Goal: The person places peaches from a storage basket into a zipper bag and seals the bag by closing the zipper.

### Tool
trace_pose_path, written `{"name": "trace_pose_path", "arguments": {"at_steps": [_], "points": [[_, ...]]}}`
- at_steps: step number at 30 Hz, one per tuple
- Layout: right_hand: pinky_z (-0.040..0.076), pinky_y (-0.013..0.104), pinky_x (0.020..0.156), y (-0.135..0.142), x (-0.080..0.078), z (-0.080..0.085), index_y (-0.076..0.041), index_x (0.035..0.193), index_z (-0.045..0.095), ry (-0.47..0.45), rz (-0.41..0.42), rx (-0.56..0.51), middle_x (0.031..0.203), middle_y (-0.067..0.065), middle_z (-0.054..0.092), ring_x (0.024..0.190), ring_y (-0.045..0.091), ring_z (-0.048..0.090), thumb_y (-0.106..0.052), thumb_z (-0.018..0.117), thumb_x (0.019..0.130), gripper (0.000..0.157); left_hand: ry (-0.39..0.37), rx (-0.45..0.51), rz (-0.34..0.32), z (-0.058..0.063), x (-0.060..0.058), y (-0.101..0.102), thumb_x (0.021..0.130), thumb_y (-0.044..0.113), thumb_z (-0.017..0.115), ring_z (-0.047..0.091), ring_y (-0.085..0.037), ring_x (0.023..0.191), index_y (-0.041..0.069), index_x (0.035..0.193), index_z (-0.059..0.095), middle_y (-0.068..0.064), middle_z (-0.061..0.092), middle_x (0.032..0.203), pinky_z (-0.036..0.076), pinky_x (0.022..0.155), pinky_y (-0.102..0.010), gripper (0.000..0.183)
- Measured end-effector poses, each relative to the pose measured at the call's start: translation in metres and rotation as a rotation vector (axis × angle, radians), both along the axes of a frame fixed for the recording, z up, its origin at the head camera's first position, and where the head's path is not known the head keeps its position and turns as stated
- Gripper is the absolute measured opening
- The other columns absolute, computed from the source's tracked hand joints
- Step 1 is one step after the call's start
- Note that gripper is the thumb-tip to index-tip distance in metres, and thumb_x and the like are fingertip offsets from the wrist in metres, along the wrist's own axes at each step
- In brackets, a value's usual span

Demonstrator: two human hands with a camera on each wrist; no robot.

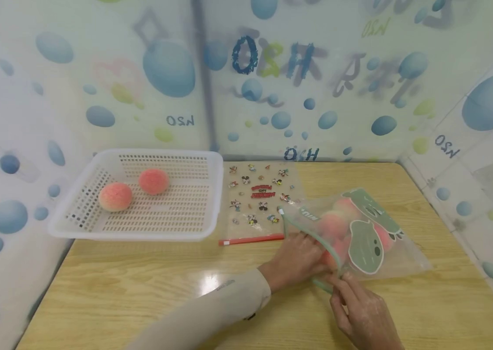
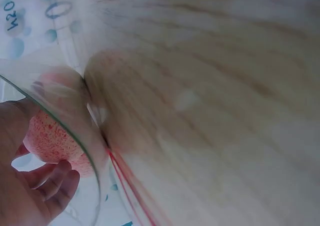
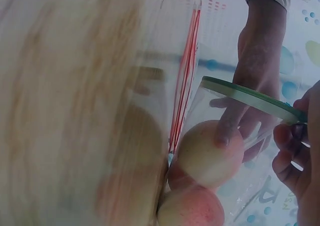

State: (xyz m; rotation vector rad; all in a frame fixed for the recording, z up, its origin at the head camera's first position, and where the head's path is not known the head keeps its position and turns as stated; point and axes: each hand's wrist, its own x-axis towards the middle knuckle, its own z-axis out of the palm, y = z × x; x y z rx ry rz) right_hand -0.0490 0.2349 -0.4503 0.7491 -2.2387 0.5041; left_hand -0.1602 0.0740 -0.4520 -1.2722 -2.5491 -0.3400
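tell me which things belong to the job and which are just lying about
Belongs:
green bag, peaches inside
left hand, touching a bagged peach
right hand, pinching the bag's rim
basket, two peaches: probably the supply

Lying about, seemingly:
red-zip bag, in neither hand

A small, booth-like space is suggested by bubble-printed sheeting (image 1: 338,39) hung across the frame's top and sides, around a wood-grain table (image 1: 110,287).
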Motion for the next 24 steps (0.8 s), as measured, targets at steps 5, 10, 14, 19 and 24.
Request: {"name": "trace_pose_path", "arguments": {"at_steps": [5, 10, 14, 19, 24], "points": [[0.035, 0.016, 0.042, 0.001, 0.002, -0.001, 0.0, 0.093, 0.068, -0.012, 0.004, 0.011, 0.081, -0.004, 0.051, 0.058, 0.002, 0.042, -0.024, 0.038, 0.105, 0.04, -0.062, -0.015, 0.011, -0.005, -0.004, 0.005, 0.093, 0.056, 0.066, 0.051, -0.015, 0.12, 0.018, 0.141, 0.055, -0.002, 0.054, 0.139, 0.04, 0.105, -0.032, 0.062], [0.035, 0.016, 0.042, 0.001, 0.001, -0.002, -0.001, 0.091, 0.071, 0.035, 0.008, 0.004, 0.08, -0.001, 0.054, 0.058, 0.002, 0.04, -0.023, 0.04, 0.105, 0.041, -0.084, 0.042, -0.027, -0.007, -0.007, 0.008, 0.097, 0.052, 0.063, 0.052, -0.01, 0.107, 0.021, 0.138, 0.057, 0.0, 0.055, 0.131, 0.042, 0.098, -0.026, 0.051], [0.036, 0.017, 0.042, -0.001, 0.001, 0.0, -0.002, 0.091, 0.072, 0.053, 0.011, 0.004, 0.081, 0.001, 0.056, 0.058, 0.003, 0.041, -0.023, 0.04, 0.105, 0.041, -0.065, 0.055, -0.03, -0.007, -0.009, 0.014, 0.1, 0.051, 0.059, 0.052, -0.007, 0.104, 0.026, 0.139, 0.056, 0.001, 0.055, 0.131, 0.043, 0.092, -0.019, 0.047], [0.036, 0.017, 0.042, -0.001, 0.0, 0.003, 0.0, 0.089, 0.071, 0.058, 0.013, 0.005, 0.08, 0.001, 0.054, 0.058, 0.003, 0.042, -0.022, 0.039, 0.106, 0.042, -0.043, 0.012, 0.006, -0.009, -0.009, 0.021, 0.101, 0.047, 0.06, 0.049, -0.003, 0.076, 0.024, 0.123, 0.062, 0.006, 0.057, 0.107, 0.039, 0.058, -0.011, 0.032], [0.036, 0.015, 0.042, 0.001, -0.002, 0.005, 0.0, 0.089, 0.069, 0.067, -0.008, 0.001, 0.079, 0.0, 0.053, 0.057, 0.002, 0.041, -0.022, 0.04, 0.104, 0.04, -0.028, 0.037, 0.0, -0.011, -0.007, 0.019, 0.101, 0.041, 0.062, 0.049, -0.005, 0.075, 0.017, 0.108, 0.068, 0.006, 0.059, 0.091, 0.044, 0.064, -0.015, 0.026]]}}
